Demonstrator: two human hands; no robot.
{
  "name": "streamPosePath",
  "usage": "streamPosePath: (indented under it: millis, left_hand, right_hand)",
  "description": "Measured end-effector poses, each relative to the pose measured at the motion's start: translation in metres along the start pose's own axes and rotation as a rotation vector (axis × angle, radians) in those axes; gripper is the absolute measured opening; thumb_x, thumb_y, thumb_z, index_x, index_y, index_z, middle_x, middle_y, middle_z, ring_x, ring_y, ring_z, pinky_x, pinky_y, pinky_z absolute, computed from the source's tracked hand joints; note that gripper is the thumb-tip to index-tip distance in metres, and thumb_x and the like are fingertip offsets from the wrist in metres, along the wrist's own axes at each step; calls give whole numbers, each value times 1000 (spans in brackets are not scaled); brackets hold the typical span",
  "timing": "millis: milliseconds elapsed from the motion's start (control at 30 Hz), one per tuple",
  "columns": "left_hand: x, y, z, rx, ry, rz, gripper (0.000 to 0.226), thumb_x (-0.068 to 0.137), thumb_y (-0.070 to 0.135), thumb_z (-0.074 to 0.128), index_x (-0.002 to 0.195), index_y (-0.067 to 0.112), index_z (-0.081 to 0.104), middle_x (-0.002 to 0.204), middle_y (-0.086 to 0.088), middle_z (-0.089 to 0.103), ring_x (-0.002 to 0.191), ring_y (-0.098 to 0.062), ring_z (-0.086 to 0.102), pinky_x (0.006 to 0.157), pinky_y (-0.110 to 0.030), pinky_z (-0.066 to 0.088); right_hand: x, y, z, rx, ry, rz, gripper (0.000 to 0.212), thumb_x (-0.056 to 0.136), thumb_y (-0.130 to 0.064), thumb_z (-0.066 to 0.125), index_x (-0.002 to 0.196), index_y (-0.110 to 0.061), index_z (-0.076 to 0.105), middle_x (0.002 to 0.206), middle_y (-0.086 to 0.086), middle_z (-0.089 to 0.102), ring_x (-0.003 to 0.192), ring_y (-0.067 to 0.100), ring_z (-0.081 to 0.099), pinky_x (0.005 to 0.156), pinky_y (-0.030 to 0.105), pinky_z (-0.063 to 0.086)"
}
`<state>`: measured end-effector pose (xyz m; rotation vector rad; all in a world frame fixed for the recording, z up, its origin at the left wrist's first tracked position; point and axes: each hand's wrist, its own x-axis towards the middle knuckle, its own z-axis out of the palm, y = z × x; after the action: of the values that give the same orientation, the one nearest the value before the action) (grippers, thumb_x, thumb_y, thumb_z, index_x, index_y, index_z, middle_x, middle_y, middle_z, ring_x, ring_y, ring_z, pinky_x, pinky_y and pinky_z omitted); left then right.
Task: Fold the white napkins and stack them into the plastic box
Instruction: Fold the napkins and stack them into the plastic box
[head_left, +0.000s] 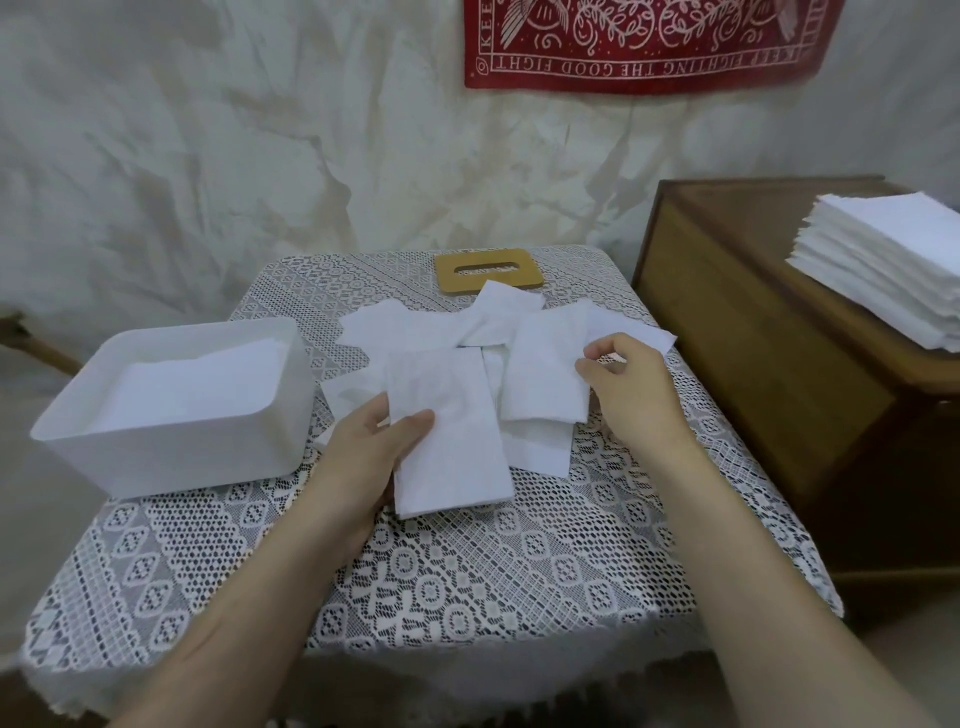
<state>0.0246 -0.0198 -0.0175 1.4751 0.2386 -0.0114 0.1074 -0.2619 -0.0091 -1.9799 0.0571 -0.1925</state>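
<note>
From my head camera, the one view I have, my left hand (374, 452) grips the folded napkin (447, 431) by its left edge. The thumb is pressed on top and the other fingers are tucked underneath, so the fold stays flat and closed while I carry it. It hangs just over the lace tablecloth (467, 582), in front of the loose napkins (415, 327) scattered across the middle of the table. The plastic box (156, 460) sits at my left, close beside that hand, with its open top facing up. A stack of folded napkins (197, 384) already fills much of it, so I judge the task to be well along, and a short sideways move should bring this one onto the pile. My right hand (631, 395) is curled, with thumb and forefinger closed on the right edge of an unfolded napkin (545, 369) in the heap. I take this as lining up the next sheet while the left finishes. The box's wooden lid (491, 273), with its slot, lies at the far edge of the table, out of the way. On the wooden cabinet (753, 338) to my right, a tall pile of fresh napkins (893, 260) waits.
</note>
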Motion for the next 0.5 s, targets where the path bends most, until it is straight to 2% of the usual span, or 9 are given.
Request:
streamPosePath:
  millis: [100,267,333,400,500]
  left_hand:
    - [-3,0,-1,-7,6,-1,23,101,16,63,123,18,69,110,-1,80,101,-24,76,86,-44,59]
    - [-5,2,-5,-35,22,-10,25,101,16,63,125,15,68,112,-4,79,101,-27,76,82,-43,59]
    - [-5,2,-6,-38,24,-14,25,101,16,63,125,15,68,112,-4,79,101,-26,76,81,-42,59]
    - [-5,2,-7,-39,27,-17,24,101,16,63,124,14,68,112,-3,79,101,-26,76,81,-42,59]
    - [-4,2,-7,-32,23,-14,23,101,16,62,123,15,68,111,-2,79,99,-24,77,78,-40,59]
  right_hand:
    - [-10,-6,-6,267,-73,81,4,100,-15,63,96,-17,62,71,2,59,54,17,47,44,25,39]
    - [-16,-6,-8,408,-130,155,5,99,-16,65,95,-18,64,82,5,67,56,13,52,50,25,40]
    - [-14,-1,-9,357,-124,162,5,98,-17,66,94,-15,66,87,6,66,63,17,54,55,28,42]
    - [-11,6,-8,184,-93,127,12,96,-21,67,88,-12,67,80,2,64,68,18,54,63,32,44]
    - [-7,13,-4,-66,-55,102,18,92,-30,68,78,-22,62,72,-7,61,71,19,55,71,37,43]
